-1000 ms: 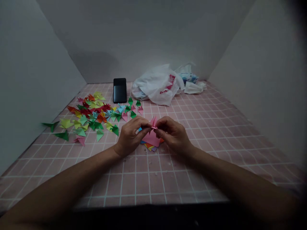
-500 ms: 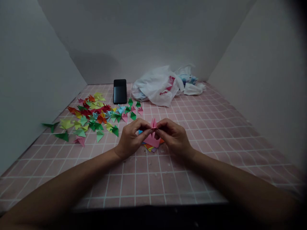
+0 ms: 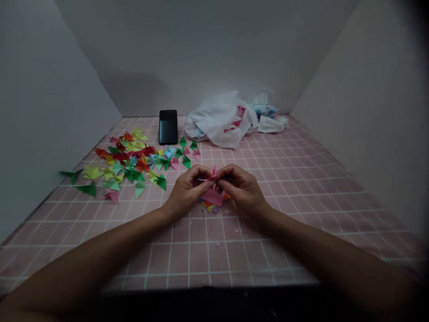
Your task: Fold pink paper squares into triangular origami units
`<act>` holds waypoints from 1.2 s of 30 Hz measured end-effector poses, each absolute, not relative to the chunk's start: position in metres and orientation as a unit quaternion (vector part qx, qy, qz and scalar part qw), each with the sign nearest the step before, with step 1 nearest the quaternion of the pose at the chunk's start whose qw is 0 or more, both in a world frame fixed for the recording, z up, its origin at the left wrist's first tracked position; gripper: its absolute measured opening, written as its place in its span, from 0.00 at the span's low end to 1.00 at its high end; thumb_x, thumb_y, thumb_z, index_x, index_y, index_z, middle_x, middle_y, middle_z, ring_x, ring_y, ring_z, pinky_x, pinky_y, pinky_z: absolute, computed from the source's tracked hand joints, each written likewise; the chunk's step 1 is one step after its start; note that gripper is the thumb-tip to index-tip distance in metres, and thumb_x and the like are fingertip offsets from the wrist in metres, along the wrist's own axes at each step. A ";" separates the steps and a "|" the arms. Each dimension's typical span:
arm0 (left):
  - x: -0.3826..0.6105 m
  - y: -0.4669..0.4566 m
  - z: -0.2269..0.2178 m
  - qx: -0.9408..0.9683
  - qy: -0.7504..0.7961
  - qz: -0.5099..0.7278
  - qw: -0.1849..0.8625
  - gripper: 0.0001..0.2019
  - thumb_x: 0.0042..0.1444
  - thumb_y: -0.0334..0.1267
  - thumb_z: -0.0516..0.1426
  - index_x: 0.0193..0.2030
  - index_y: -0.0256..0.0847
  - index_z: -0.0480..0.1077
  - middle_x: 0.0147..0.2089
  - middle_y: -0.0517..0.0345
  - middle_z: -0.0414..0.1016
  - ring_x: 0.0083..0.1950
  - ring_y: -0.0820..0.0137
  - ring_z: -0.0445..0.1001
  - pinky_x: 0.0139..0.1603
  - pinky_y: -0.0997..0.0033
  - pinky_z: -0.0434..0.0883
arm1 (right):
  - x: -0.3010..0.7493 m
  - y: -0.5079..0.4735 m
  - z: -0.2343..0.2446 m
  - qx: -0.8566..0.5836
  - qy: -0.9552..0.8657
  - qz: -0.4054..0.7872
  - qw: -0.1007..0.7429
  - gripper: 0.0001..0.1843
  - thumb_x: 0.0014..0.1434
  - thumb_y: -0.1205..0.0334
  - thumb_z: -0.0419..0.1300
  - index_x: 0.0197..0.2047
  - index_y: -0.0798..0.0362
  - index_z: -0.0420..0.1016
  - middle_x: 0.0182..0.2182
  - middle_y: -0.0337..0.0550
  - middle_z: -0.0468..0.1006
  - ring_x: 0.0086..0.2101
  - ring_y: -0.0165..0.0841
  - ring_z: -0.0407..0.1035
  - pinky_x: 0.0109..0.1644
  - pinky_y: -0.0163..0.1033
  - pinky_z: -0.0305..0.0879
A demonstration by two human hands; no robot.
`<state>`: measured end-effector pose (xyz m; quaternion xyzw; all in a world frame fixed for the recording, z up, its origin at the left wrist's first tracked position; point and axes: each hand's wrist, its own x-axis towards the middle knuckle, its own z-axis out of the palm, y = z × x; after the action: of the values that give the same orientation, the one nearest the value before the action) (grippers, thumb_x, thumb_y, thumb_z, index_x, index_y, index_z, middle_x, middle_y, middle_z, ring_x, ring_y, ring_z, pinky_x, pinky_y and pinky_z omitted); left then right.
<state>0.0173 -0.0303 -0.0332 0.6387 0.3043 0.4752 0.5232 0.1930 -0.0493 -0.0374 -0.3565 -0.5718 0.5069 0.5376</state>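
Observation:
A small folded pink paper crane [image 3: 213,173] is pinched between my two hands, its points sticking up. My left hand [image 3: 187,188] grips its left side between thumb and forefinger. From the other side my right hand [image 3: 244,190] pinches it, fingers curled in. Parts of the crane are hidden behind the fingertips. Just beneath lies a stack of square origami paper [image 3: 213,197], pink on top, with orange, yellow, blue and purple corners showing.
Many folded paper cranes [image 3: 134,163] in several colours spread over the left of the pink checked tablecloth [image 3: 301,188]. Behind them lies a black phone [image 3: 168,127]. A white plastic bag [image 3: 217,120] and a blue-and-white packet [image 3: 264,110] lie at the back. Walls enclose three sides.
The pink crane has turned slightly in my fingers, and a pink point now shows toward my left hand. Both hands stay at nearly the same place.

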 end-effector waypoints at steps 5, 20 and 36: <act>0.018 -0.031 -0.035 0.609 0.319 0.495 0.531 0.14 0.54 0.36 0.67 0.44 0.41 0.70 0.41 0.59 0.74 0.40 0.72 0.76 0.44 0.71 0.75 | 0.193 -0.051 -0.036 -0.350 -0.572 0.502 0.546 0.07 0.59 0.64 0.66 0.38 0.51 0.71 0.26 0.35 0.75 0.27 0.27 0.71 0.33 0.36 0.69; 0.015 -0.033 -0.030 0.651 0.325 0.473 0.497 0.08 0.60 0.41 0.62 0.39 0.38 0.74 0.35 0.58 0.76 0.36 0.72 0.75 0.39 0.71 0.72 | 0.193 -0.051 -0.036 -0.355 -0.573 0.497 0.546 0.05 0.60 0.63 0.66 0.37 0.52 0.73 0.26 0.35 0.75 0.26 0.27 0.71 0.32 0.35 0.68; 0.015 -0.026 -0.043 0.505 0.340 0.417 0.675 0.19 0.50 0.41 0.69 0.44 0.41 0.68 0.38 0.61 0.75 0.34 0.74 0.75 0.38 0.72 0.73 | 0.193 -0.048 -0.038 -0.359 -0.480 0.614 0.514 0.09 0.54 0.62 0.69 0.35 0.53 0.74 0.23 0.34 0.77 0.21 0.26 0.70 0.25 0.31 0.66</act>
<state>0.0147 -0.0263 -0.0430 0.5047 0.3395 0.4170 0.6754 0.1925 -0.0478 -0.0380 -0.3588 -0.4803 0.6136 0.5138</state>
